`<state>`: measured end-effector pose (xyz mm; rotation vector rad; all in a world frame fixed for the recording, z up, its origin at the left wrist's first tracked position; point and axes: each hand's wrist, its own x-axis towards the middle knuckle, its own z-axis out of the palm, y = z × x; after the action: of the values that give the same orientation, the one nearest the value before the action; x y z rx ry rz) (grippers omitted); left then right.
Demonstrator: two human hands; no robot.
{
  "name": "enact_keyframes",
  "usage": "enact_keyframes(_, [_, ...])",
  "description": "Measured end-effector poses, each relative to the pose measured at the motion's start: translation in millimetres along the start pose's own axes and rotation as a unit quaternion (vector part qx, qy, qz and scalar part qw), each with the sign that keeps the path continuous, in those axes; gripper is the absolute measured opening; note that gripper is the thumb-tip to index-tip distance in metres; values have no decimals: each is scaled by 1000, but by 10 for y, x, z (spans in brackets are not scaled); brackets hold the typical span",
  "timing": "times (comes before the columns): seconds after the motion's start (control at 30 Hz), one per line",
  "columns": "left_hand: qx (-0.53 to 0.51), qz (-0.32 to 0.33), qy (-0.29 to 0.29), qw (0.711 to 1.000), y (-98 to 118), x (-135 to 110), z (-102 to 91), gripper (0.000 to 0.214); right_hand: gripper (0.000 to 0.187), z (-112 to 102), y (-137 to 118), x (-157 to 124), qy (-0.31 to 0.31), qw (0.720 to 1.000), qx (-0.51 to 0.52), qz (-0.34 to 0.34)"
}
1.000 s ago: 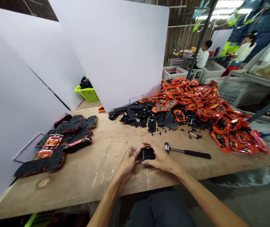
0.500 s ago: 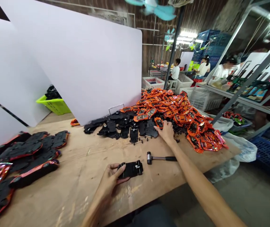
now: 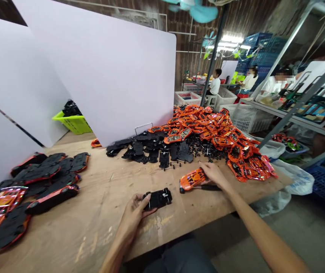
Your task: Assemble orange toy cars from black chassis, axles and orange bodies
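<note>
My left hand (image 3: pixel 134 211) grips one end of a black toy-car chassis with wheels (image 3: pixel 159 198), held just above the wooden table (image 3: pixel 99 212) near its front edge. My right hand (image 3: pixel 213 172) holds an orange toy-car body shell (image 3: pixel 192 178) a little to the right of the chassis. The shell hangs over a small black-handled hammer (image 3: pixel 208 187) lying on the table, whose head is mostly hidden under the shell.
A big heap of orange shells (image 3: pixel 222 136) covers the table's far right. Loose black chassis and axles (image 3: pixel 156 149) lie in front of a white divider panel (image 3: pixel 108 76). Assembled cars (image 3: pixel 31 182) are piled at the left. A green basket (image 3: pixel 73 122) stands behind. Other people sit at benches beyond.
My right hand left the chassis, reached to the orange heap, and has come back toward me holding an orange shell. My left hand kept hold of the chassis.
</note>
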<state>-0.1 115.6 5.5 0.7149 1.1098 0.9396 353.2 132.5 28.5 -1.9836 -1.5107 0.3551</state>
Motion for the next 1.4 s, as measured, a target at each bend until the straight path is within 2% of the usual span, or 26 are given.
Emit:
enact_keyframes(0.1, [1, -6, 2, 1000, -8, -6, 9, 50, 51, 164, -34, -118, 23, 998, -61, 13])
enact_keyframes(0.17, [-3, -3, 10, 1000, -12, -35, 15, 47, 48, 176, -43, -128, 29, 995, -98, 21])
enact_keyframes(0.27, [-6, -2, 18, 1000, -7, -94, 14, 41, 48, 20, -23, -103, 24, 990, -135, 26])
enact_keyframes(0.33, [-7, -5, 16, 1000, 2, -115, 5, 38, 41, -146, 6, -87, 5, 990, -139, 6])
enact_keyframes(0.4, [-4, -6, 12, 1000, 5, -116, -9, 38, 32, -301, 42, -83, -58, 989, -117, -67])
enact_keyframes(0.5, [8, -2, -4, 1000, -9, -100, -32, 42, 62, -446, 91, -99, -194, 956, -77, -206])
enact_keyframes(0.57, [16, 6, -12, 1000, -25, -95, -44, 47, 62, -481, 81, -120, -241, 939, -82, -233])
enact_keyframes(0.63, [16, 6, -14, 1000, -34, -94, -50, 50, 52, -467, -9, -147, -235, 943, -81, -219])
enact_keyframes(0.7, [7, -10, -19, 1000, -26, -88, -47, 52, 52, -379, -204, -194, -223, 948, -37, -224])
enact_keyframes(0.77, [-10, -35, -31, 999, -1, -73, -41, 56, 54, -192, -482, -279, -220, 945, 22, -242])
enact_keyframes(0.87, [-30, -63, -45, 997, 47, -59, -31, 61, 55, 223, -892, -460, -251, 916, 88, -301])
enact_keyframes(0.93, [-36, -61, -60, 996, 64, -67, -28, 60, 56, 482, -1058, -558, -264, 899, 109, -332])
enact_keyframes(1.0, [-39, -45, -73, 996, 61, -85, -31, 56, 56, 656, -1116, -605, -261, 896, 108, -343])
enact_keyframes(1.07, [-39, -31, -59, 997, 42, -102, -39, 49, 56, 738, -1104, -611, -266, 895, 98, -346])
enact_keyframes(1.17, [-31, -29, -28, 999, 17, -119, -51, 50, 50, 765, -1055, -594, -282, 888, 85, -353])
enact_keyframes(1.3, [-31, -31, -44, 998, 29, -141, -42, 55, 53, 770, -1047, -590, -279, 885, 89, -363])
enact_keyframes(1.4, [-27, -30, -35, 999, 40, -157, -23, 55, 54, 786, -1064, -601, -267, 890, 81, -362])
